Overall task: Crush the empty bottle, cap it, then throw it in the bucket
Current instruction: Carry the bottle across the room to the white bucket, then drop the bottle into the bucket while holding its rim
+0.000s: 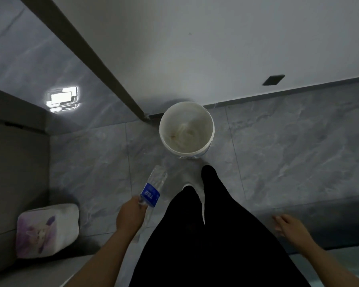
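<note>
My left hand [131, 214] grips a clear plastic bottle [153, 187] with a blue label by one end, and the bottle points up and away toward the bucket. Which end sits in the hand is hidden, and I see no cap. The white bucket [208, 121] stands on the grey tiled floor against the wall, just ahead of my feet; its inside is stained and holds no bottle. My right hand [288, 225] hangs at the right with its fingers spread and nothing in it.
My black-trousered legs [205, 235] fill the lower middle. A white cushion with a purple flower print [47, 229] lies on a grey seat at the lower left. A wall corner and dark baseboard [104, 65] run behind the bucket.
</note>
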{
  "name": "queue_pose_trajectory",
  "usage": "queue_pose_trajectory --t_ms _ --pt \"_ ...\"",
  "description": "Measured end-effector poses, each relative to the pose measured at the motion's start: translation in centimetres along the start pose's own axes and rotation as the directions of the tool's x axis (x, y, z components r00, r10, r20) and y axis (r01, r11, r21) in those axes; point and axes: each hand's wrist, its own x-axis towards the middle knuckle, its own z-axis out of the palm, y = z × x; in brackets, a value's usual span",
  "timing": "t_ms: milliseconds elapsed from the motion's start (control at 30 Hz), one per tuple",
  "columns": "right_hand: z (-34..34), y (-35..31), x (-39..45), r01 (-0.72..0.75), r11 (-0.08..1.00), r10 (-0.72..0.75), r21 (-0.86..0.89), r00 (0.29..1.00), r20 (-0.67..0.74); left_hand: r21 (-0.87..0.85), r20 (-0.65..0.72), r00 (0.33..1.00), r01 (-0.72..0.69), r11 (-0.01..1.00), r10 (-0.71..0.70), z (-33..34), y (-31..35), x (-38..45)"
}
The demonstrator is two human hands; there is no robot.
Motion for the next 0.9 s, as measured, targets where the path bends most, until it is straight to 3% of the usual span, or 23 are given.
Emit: queue_pose_trajectory --t_ms 300,467,667,900 --pt "-2.2 -15.1 10.3 0.181 0.982 -0.183 0.044 0.982 0.039 -0.166 -0.060 0.992 0.100 0.981 -0.111 1.2 8.5 8.4" --pt "-0.6 -21.9 18.1 0.264 0.962 -0.269 0.067 0.960 0.078 -0.222 -0.084 0.991 0.080 0.972 -0.101 4.3 12.7 14.8" --pt "4.0 -25.7 27.4 0.342 0.938 -0.337 -0.056 0.938 0.085 -0.229 -0.061 0.994 0.075 0.970 -0.091 8.8 15.4 24.2" --pt "11.4 -27.8 39.0 0.414 0.902 -0.420 -0.123 0.907 -0.021 -0.287 -0.025 0.996 0.074 0.955 -0.084 13.9 15.9 36.4"
